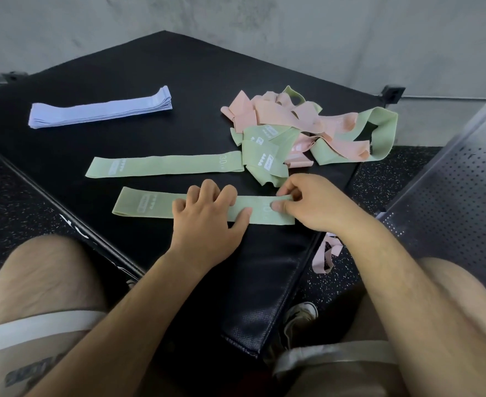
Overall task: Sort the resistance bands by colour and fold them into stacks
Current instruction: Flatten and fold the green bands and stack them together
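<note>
Right grip pinches green band end. Left grip curls over its middle, fingertips hidden, hold unclear. Pink band below right grip, partly behind desk.

We have one view only: a wide-angle camera on the person's head, facing forward and steeply down over both thighs onto the black table. It sits close; the left hand and right hand on the green resistance band land mid-frame. A grey wall closes the top, and speckled floor flanks both sides.
</note>
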